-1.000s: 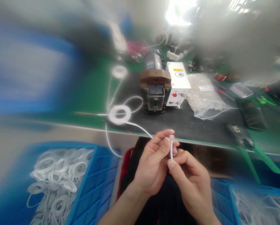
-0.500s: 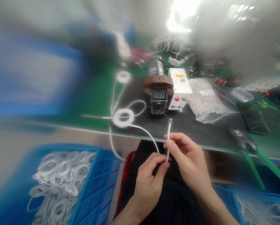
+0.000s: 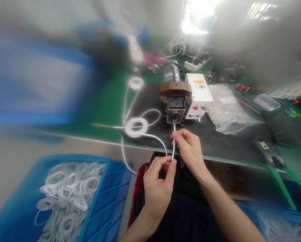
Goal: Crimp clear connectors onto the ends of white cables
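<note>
1. Fingers of the right hand (image 3: 189, 148) pinch a thin white cable (image 3: 173, 148) near its end, holding that end up at the front opening of the small brown-topped crimping machine (image 3: 175, 104) on the black bench mat (image 3: 216, 134).
2. Left hand (image 3: 159, 183) sits lower, over the lap, with thumb and forefinger closed on the same cable just below the right hand.
3. From the hands the cable runs back to a flat white coil (image 3: 136, 127) lying on the mat, left of the machine.
4. White control box (image 3: 199, 95) with a red button stands touching the machine's right side; a clear plastic bag of small parts (image 3: 228, 109) lies just beyond.
5. Blue plastic crate (image 3: 100, 201) of coiled white cables sits at lower left, below the bench edge.
</note>
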`<move>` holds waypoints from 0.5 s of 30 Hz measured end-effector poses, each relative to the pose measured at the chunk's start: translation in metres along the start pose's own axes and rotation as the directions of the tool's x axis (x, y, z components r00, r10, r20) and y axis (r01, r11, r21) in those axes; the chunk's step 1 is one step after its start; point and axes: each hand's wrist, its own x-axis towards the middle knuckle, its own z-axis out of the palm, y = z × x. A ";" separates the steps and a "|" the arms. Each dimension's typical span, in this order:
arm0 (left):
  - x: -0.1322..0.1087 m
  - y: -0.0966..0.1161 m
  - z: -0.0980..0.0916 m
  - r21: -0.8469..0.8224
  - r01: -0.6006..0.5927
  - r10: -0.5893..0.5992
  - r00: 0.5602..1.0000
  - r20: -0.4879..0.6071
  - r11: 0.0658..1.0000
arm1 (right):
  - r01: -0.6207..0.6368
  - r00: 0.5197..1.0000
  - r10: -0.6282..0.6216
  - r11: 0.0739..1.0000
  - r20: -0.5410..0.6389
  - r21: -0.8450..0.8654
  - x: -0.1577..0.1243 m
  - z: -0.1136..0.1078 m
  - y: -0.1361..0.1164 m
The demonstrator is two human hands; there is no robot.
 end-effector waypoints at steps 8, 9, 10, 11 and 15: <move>0.001 -0.002 0.004 -0.084 0.085 -0.085 0.996 0.006 0.993 | -0.014 1.000 0.014 1.000 -0.002 -0.025 0.007 0.000 0.000; 0.001 -0.001 0.005 -0.087 0.087 -0.087 0.996 0.005 0.992 | -0.013 1.000 0.013 1.000 -0.001 -0.025 0.007 0.000 0.000; 0.001 -0.001 0.005 -0.091 0.090 -0.090 0.996 0.005 0.992 | -0.013 1.000 0.013 1.000 -0.001 -0.025 0.007 0.000 -0.001; 0.002 -0.001 0.005 -0.095 0.092 -0.092 0.996 0.006 0.991 | -0.014 1.000 0.014 1.000 0.000 -0.026 0.007 -0.001 -0.001; 0.002 0.002 0.004 -0.100 0.093 -0.093 0.996 0.005 0.991 | -0.017 1.000 0.017 1.000 0.007 -0.019 0.007 -0.002 -0.003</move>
